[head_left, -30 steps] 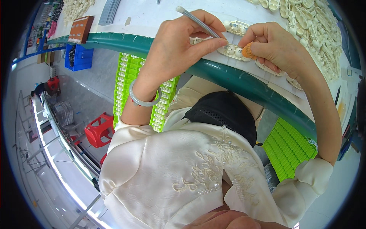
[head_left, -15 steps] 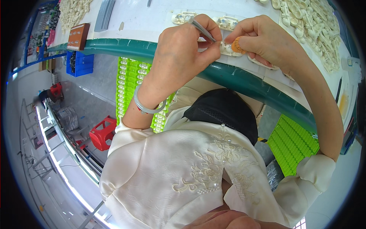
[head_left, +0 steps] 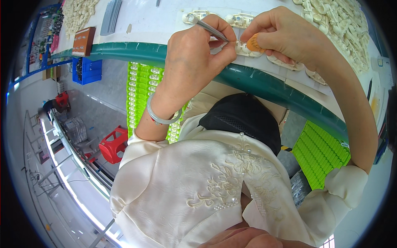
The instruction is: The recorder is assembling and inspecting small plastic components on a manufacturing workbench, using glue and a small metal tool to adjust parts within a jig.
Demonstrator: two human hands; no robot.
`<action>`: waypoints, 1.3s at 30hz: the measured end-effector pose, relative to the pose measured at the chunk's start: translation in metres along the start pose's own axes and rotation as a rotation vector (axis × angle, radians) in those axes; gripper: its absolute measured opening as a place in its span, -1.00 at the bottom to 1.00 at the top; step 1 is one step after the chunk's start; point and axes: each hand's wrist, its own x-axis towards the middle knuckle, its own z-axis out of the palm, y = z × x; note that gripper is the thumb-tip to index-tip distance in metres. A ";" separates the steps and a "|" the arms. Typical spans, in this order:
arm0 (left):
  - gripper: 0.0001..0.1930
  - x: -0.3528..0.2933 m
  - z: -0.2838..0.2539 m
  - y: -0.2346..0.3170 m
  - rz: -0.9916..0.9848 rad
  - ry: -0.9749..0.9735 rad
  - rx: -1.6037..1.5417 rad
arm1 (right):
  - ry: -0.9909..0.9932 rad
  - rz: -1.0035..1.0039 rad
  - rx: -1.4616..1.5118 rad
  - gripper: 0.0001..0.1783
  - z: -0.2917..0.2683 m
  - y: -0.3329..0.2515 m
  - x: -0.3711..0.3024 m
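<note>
My left hand [head_left: 194, 56] pinches a slim metal pair of tweezers [head_left: 213, 31], with its tip close to a cream-white plastic part [head_left: 247, 49] at the table's near edge. Small dark dots show on that part. From the other side my right hand [head_left: 289, 39] is closed over the same part, its index finger and thumb at the upper right end. An orange, bumpy cover [head_left: 254, 43], seemingly a rubber finger cot, sits at the thumb. Just beyond the hands lie two similar parts, one on the left [head_left: 194, 17] and one on the right [head_left: 240, 20]. Another part [head_left: 285, 63] lies under my right hand.
A large heap of cream parts [head_left: 337, 33] covers the right of the table; a smaller pile [head_left: 78, 14] is at far left. Grey strips [head_left: 111, 16] and a brown block [head_left: 83, 41] lie left. A green padded edge [head_left: 124, 51] borders the table. Green trays [head_left: 320, 153] stand below.
Both hands and the white part have shifted slightly up and left in the picture, along with the table. The tweezers remain at the part, and both grips look the same.
</note>
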 end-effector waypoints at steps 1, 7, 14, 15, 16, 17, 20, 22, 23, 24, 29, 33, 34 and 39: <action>-0.89 0.000 0.002 -0.001 0.011 0.041 -0.022 | -0.037 0.142 -0.029 -0.79 -0.006 -0.017 -0.002; -0.90 0.001 0.002 0.000 0.022 0.068 -0.032 | -0.062 0.171 -0.107 -0.76 -0.005 -0.015 0.005; -0.88 0.000 0.002 0.000 -0.011 0.005 -0.003 | -0.034 0.124 -0.177 -0.78 0.001 -0.002 0.016; -0.88 0.000 0.003 -0.005 -0.012 0.006 -0.004 | -0.035 0.124 -0.178 -0.78 0.001 -0.003 0.016; -0.89 0.000 0.003 -0.012 -0.003 0.038 -0.106 | -0.038 0.125 -0.178 -0.78 0.001 -0.006 0.016; -0.91 0.000 0.001 -0.016 0.006 0.072 -0.208 | -0.043 0.126 -0.179 -0.78 0.002 -0.009 0.016; -0.93 0.003 -0.026 -0.012 0.087 0.340 -0.381 | -0.052 0.240 -0.176 -0.80 0.004 -0.019 0.014; -0.89 0.001 -0.040 0.002 0.023 0.402 -0.321 | 0.004 0.154 -0.071 -0.80 0.013 -0.004 0.009; -0.87 0.000 -0.044 0.007 -0.042 0.378 -0.242 | 0.064 0.070 0.039 -0.80 0.015 0.004 0.007; -0.86 -0.002 -0.047 -0.002 -0.040 0.276 -0.257 | 0.053 0.055 0.033 -0.80 0.014 0.005 0.007; -0.85 -0.013 -0.037 -0.030 -0.079 0.119 -0.240 | 0.049 0.109 0.021 -0.84 0.012 0.004 0.010; -0.86 -0.013 -0.036 -0.028 -0.121 0.038 -0.162 | 0.078 0.111 0.040 -0.84 0.017 0.002 0.007; -0.86 -0.013 -0.037 -0.028 -0.121 0.037 -0.166 | 0.078 0.113 0.041 -0.84 0.016 0.002 0.006; -0.86 -0.009 -0.036 -0.037 -0.057 0.009 -0.207 | 0.080 0.133 0.042 -0.84 0.015 0.000 0.006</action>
